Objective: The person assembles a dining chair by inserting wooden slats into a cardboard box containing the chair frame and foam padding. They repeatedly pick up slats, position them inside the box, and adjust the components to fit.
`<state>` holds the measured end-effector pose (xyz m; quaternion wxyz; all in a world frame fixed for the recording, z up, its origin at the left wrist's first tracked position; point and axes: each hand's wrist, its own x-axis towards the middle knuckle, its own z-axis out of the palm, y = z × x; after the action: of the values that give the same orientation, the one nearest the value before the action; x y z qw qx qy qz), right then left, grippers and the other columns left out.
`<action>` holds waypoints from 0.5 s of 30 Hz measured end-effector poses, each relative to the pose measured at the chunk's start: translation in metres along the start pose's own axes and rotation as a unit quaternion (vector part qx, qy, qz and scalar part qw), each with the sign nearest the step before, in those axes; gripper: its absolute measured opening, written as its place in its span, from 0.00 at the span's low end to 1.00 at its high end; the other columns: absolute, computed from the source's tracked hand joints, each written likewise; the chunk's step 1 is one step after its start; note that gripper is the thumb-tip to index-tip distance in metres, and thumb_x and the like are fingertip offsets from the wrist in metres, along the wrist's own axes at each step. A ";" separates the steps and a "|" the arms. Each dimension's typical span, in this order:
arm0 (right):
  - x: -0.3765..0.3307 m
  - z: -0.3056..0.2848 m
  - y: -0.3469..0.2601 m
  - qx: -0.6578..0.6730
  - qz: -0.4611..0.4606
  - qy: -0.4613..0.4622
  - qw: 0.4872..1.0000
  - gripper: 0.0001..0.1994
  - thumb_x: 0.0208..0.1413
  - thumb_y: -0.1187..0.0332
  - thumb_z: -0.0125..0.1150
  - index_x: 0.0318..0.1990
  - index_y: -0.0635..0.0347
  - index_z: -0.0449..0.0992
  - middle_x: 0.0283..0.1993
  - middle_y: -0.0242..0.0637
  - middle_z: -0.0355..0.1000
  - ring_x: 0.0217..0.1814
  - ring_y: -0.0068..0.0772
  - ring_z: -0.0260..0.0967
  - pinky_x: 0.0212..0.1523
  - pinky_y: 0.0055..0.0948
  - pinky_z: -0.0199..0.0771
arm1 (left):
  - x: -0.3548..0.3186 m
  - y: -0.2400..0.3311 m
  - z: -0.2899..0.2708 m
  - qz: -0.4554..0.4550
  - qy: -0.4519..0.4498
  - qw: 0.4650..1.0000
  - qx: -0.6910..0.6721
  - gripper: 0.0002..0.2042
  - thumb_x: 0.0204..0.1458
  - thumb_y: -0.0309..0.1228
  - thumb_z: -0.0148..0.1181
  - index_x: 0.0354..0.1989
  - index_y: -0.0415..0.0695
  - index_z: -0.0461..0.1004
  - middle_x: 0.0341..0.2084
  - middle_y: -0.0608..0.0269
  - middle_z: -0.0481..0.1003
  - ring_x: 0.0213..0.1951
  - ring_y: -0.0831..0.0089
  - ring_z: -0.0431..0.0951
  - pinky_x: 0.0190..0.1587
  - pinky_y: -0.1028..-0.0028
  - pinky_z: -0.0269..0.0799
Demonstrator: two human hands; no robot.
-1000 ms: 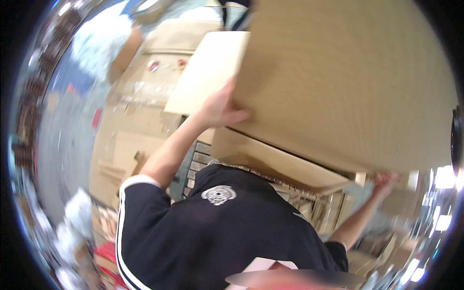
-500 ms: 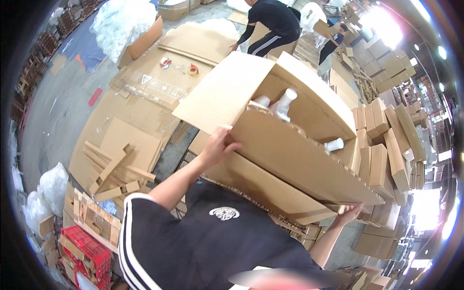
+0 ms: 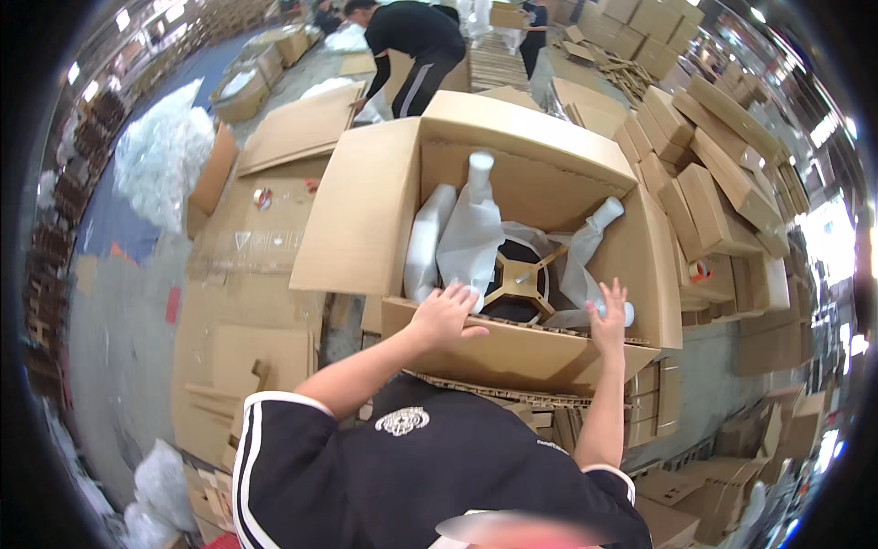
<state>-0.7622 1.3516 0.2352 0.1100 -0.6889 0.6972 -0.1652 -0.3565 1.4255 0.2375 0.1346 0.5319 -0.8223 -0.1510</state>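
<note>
A large open cardboard box (image 3: 366, 197) stands in front of me, its left flap spread outward. Inside it are several pieces in white foam wrap, among them a tall wrapped piece (image 3: 469, 242) at left and a slanted wrapped piece (image 3: 585, 249) at right. Between them lies a dark round part with a tan cross-shaped frame (image 3: 521, 285). My left hand (image 3: 445, 316) rests at the near edge, fingers outstretched by the foot of the tall piece. At the near right, my right hand (image 3: 607, 317) has its fingers spread beside the white end of a wrapped piece. Neither hand grips anything.
Stacked cardboard boxes (image 3: 722, 206) stand to the right. Flat cardboard (image 3: 251, 201) with a tape roll (image 3: 262, 199) lies at left, near a heap of clear plastic wrap (image 3: 163, 165). A co-worker in dark clothes (image 3: 416, 50) bends over beyond the box.
My hands have let go of the raised near panel, which now sits lower, showing the box's contents. Both hands have moved to the near edge, closer together. The view has shifted too.
</note>
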 end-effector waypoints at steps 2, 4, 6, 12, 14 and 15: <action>-0.029 -0.013 0.028 0.072 -0.060 0.180 0.979 0.30 0.70 0.52 0.65 0.72 0.62 0.73 0.87 0.48 0.53 0.89 0.61 0.42 0.85 0.55 0.47 | -0.011 -0.004 0.009 0.035 -0.004 0.999 -0.007 0.34 0.66 0.57 0.60 0.70 0.41 0.73 0.70 0.43 0.71 0.73 0.43 0.67 0.72 0.47 0.66; -0.069 -0.052 0.064 -0.003 -0.020 0.270 0.963 0.27 0.70 0.54 0.66 0.69 0.62 0.75 0.84 0.49 0.58 0.87 0.60 0.47 0.84 0.55 0.51 | -0.015 0.008 -0.001 0.093 0.058 0.986 -0.127 0.28 0.65 0.45 0.66 0.68 0.41 0.74 0.68 0.44 0.72 0.70 0.46 0.71 0.70 0.51 0.69; -0.122 -0.072 0.103 0.005 0.154 0.310 0.938 0.26 0.70 0.54 0.65 0.68 0.62 0.75 0.80 0.51 0.63 0.83 0.58 0.57 0.81 0.52 0.57 | -0.016 0.036 -0.007 0.140 -0.024 0.963 -0.229 0.26 0.65 0.40 0.66 0.67 0.39 0.75 0.68 0.44 0.72 0.69 0.49 0.71 0.71 0.54 0.68; -0.221 0.016 0.175 0.089 0.254 0.233 0.934 0.25 0.68 0.51 0.67 0.61 0.63 0.84 0.67 0.54 0.78 0.73 0.53 0.73 0.78 0.43 0.65 | 0.000 0.114 0.080 0.164 -0.327 0.898 -0.243 0.35 0.75 0.45 0.54 0.82 0.38 0.54 0.75 0.41 0.67 0.78 0.47 0.63 0.79 0.60 0.56; -0.217 0.038 0.162 0.177 0.164 0.346 0.907 0.23 0.69 0.52 0.66 0.57 0.64 0.85 0.63 0.54 0.81 0.70 0.55 0.76 0.72 0.47 0.71 | 0.006 0.103 0.110 0.120 -0.380 0.883 -0.247 0.33 0.74 0.46 0.54 0.80 0.38 0.59 0.73 0.40 0.69 0.73 0.45 0.70 0.75 0.59 0.62; -0.217 0.041 0.140 0.230 0.150 0.355 0.894 0.26 0.69 0.49 0.66 0.59 0.64 0.83 0.63 0.54 0.81 0.69 0.55 0.76 0.72 0.47 0.70 | 0.010 0.084 0.111 0.117 -0.409 0.872 -0.242 0.32 0.74 0.47 0.53 0.79 0.38 0.61 0.73 0.40 0.70 0.73 0.47 0.71 0.75 0.60 0.63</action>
<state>-0.8706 1.5646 0.1282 0.0338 -0.4270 0.7277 -0.5357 -0.4735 1.4605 0.1691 -0.0729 0.2736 -0.7979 -0.5322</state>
